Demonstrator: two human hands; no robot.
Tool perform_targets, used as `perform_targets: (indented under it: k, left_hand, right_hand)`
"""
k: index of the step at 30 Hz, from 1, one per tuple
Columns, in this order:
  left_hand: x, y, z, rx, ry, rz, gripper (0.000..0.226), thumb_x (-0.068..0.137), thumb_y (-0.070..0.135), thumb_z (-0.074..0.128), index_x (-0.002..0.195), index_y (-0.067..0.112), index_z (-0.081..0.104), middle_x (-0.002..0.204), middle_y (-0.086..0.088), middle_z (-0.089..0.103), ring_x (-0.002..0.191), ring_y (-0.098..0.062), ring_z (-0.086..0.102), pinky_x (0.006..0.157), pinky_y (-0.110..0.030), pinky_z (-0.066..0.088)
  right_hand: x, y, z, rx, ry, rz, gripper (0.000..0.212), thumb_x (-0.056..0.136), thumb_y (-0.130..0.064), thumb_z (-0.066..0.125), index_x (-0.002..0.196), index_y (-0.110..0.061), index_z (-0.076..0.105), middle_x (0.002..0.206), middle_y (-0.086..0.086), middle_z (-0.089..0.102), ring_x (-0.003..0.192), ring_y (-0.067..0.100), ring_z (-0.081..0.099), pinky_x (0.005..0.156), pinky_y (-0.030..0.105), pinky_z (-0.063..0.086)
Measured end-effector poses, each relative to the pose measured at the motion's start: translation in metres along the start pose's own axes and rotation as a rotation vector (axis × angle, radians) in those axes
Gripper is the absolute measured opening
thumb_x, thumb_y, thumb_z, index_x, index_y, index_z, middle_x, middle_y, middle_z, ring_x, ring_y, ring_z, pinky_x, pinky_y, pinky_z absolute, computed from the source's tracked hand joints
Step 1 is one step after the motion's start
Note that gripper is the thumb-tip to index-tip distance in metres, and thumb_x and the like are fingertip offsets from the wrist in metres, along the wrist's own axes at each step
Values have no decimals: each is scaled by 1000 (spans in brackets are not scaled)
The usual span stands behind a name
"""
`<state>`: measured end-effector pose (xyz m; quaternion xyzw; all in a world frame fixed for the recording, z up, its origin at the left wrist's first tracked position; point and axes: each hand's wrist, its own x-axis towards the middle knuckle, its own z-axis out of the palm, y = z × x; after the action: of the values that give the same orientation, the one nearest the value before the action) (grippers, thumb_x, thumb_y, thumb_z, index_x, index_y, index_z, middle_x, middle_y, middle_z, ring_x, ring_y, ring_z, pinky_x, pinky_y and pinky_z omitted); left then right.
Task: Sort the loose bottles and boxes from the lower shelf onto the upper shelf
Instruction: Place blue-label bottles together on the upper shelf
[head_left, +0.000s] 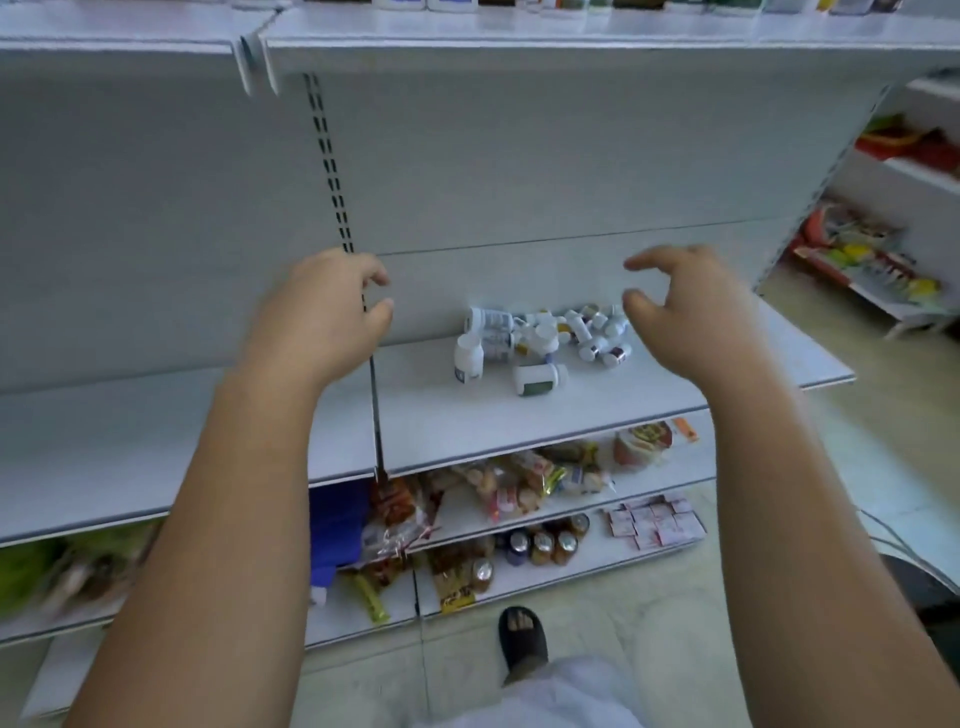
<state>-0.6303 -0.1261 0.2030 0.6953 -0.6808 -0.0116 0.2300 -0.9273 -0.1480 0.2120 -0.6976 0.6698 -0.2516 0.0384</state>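
Note:
A heap of several small white bottles (545, 338) lies on its sides at the back of the lower shelf (519, 426). My left hand (322, 317) hovers left of the heap, fingers loosely curled and holding nothing. To the right of the heap, above the shelf, my right hand (685, 317) is held with thumb and fingers spread apart and empty. The upper shelf (519, 31) runs along the top edge, with the bases of bottles and boxes (452, 4) standing in a row on it.
A slotted upright (332, 171) divides the white back panel. Below are shelves with snack packets (524, 483), cans (540, 545) and small cards (654, 519). Another rack with goods (872, 249) stands at the right. My sandalled foot (522, 639) is on the tiled floor.

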Motion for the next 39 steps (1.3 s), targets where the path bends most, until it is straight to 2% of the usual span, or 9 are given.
perform_targets:
  k: [9, 16, 21, 25, 28, 31, 35, 37, 39]
  left_hand:
    - [27, -29, 103, 5, -222, -82, 31, 90, 27, 62, 120, 21, 65, 122, -7, 63, 112, -31, 58, 94, -44, 48]
    - [74, -32, 204, -35, -404, -205, 49, 87, 31, 66, 135, 23, 55, 139, -7, 53, 123, -28, 53, 100, -42, 46]
    - [112, -36, 280, -291, -395, -341, 71, 78, 38, 79, 138, 15, 49, 137, -9, 53, 121, -26, 55, 93, -34, 45]
    - [118, -34, 322, -526, -265, -422, 51, 79, 33, 79, 121, 21, 55, 117, 0, 64, 103, -21, 61, 80, -28, 43]
    - [116, -34, 331, -739, -169, -483, 52, 70, 42, 81, 114, 27, 58, 105, 4, 68, 97, -19, 65, 79, -28, 48]
    - [123, -30, 316, -943, -47, -554, 47, 70, 43, 78, 110, 25, 63, 98, 1, 72, 91, -20, 69, 70, -29, 53]
    - [136, -9, 273, -1127, 17, -574, 52, 56, 45, 76, 100, 21, 61, 88, -3, 73, 85, -26, 74, 71, -41, 54]
    - [138, 6, 247, -1197, -12, -568, 46, 64, 46, 72, 98, 18, 61, 87, -7, 70, 81, -27, 71, 76, -42, 53]
    - [135, 20, 220, -1348, -67, -566, 26, 87, 40, 58, 95, 16, 61, 84, -9, 65, 76, -25, 66, 77, -39, 52]
  right_hand:
    - [30, 48, 102, -37, -255, 107, 40, 93, -27, 53, 133, -26, 58, 137, 11, 50, 118, 37, 50, 98, 44, 45]
    - [89, 93, 180, -48, -416, 143, 45, 91, -31, 56, 136, -29, 52, 139, 6, 50, 124, 34, 48, 98, 41, 43]
    - [144, 120, 238, 110, -469, 105, 60, 86, -28, 63, 143, -24, 42, 136, 3, 54, 122, 30, 51, 96, 40, 45]
    - [169, 126, 276, 304, -595, 111, 61, 86, -32, 71, 141, -22, 46, 129, -2, 55, 119, 21, 53, 94, 33, 44]
    - [174, 129, 297, 427, -530, 118, 48, 84, -42, 71, 125, -20, 59, 115, -5, 62, 109, 19, 60, 90, 36, 49]
    - [177, 119, 290, 617, -422, 146, 44, 87, -35, 71, 122, -15, 54, 113, -5, 59, 106, 18, 58, 90, 36, 47]
    - [174, 96, 251, 924, -249, 176, 28, 82, -40, 69, 95, -27, 48, 95, -1, 64, 88, 16, 63, 81, 37, 49]
    - [167, 78, 225, 1077, -205, 241, 24, 79, -47, 62, 92, -29, 53, 84, -7, 62, 77, 9, 60, 75, 31, 48]
    - [158, 62, 201, 1135, -197, 291, 25, 84, -50, 59, 95, -27, 57, 79, -10, 61, 70, 4, 59, 71, 25, 46]
